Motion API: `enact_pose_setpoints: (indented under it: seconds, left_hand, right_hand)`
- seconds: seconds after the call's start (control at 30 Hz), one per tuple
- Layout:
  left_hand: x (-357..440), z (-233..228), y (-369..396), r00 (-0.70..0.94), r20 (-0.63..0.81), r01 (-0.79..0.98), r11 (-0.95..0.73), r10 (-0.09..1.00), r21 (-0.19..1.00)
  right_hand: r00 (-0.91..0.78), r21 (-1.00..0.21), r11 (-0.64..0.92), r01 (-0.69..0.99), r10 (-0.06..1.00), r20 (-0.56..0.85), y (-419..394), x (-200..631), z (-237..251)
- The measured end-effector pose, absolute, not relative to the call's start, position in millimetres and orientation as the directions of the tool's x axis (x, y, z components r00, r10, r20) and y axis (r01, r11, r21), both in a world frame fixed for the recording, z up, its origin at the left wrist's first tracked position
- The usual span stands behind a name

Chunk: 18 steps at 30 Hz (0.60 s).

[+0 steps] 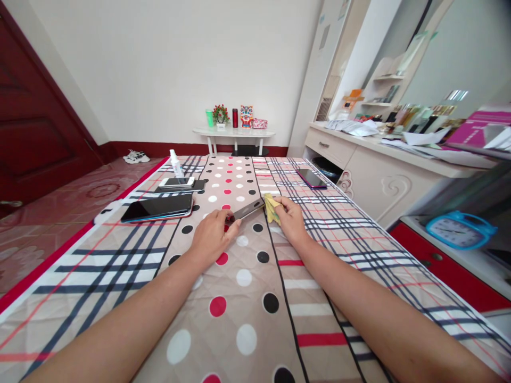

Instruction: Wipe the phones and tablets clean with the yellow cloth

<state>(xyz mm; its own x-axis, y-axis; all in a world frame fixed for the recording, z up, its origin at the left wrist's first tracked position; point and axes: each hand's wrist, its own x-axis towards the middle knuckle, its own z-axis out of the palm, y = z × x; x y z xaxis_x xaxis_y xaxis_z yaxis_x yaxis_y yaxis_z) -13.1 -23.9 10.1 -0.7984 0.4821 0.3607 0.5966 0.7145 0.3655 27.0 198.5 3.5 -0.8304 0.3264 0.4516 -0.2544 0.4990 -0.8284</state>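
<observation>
The left hand (213, 234) has its grip closed on the near end of a dark phone (248, 208), fingers pinching the edges, with the device tilted slightly off the patterned bed cover (247, 319) near the middle of the bed. The right hand (291, 218) has its grip closed around a bunched yellow cloth (272, 207), which meets the far end of the phone. In the inspector's judgement the step in hand is wiping the phone, and it is best done with the left hand holding only the edges so no fresh marks land on the glass, and the cloth drawn flat along the full face in one direction with light pressure. The bunched cloth would serve better spread over the fingertips. A small spray bottle (175, 164), two stacked phones (178, 183) and a large dark tablet (157, 207) lie to the left; another phone (311, 178) lies farther right.
</observation>
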Motion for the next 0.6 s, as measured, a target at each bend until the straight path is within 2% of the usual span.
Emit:
enact_pose_setpoints:
  seconds: [0.03, 0.1, 0.23, 0.3, 0.33, 0.43, 0.6]
  left_hand:
    - [-14, 11, -24, -0.803, 0.358, 0.591, 0.713, 0.476, 0.378]
    - [-14, 12, -25, -0.806, 0.364, 0.587, 0.71, 0.467, 0.388]
    - [-14, 15, -26, -0.805, 0.384, 0.581, 0.731, 0.452, 0.358]
    - [-14, 15, -27, -0.817, 0.382, 0.563, 0.741, 0.432, 0.366]
    - [-15, 15, -27, -0.823, 0.38, 0.555, 0.739, 0.422, 0.382]
    - [-17, 14, -28, -0.826, 0.382, 0.556, 0.712, 0.415, 0.43]
    - [-19, 10, -28, -0.777, 0.416, 0.629, 0.617, 0.473, 0.473]
  right_hand:
    - [-0.844, -0.835, 0.474, -0.28, 0.292, 0.45, 196, 30, 5]
    - [-0.883, -0.825, 0.456, -0.334, 0.154, 0.443, 189, 36, 10]
    - [-0.885, -0.74, 0.485, -0.466, -0.258, 0.388, 175, 48, 17]
    - [-0.842, -0.705, 0.47, -0.531, -0.382, 0.38, 171, 50, 20]
    - [-0.825, -0.698, 0.452, -0.555, -0.412, 0.388, 170, 50, 21]
    - [-0.825, -0.733, 0.396, -0.553, -0.386, 0.413, 168, 49, 21]
    - [-0.936, -0.865, 0.359, -0.352, -0.142, 0.322, 168, 44, 13]
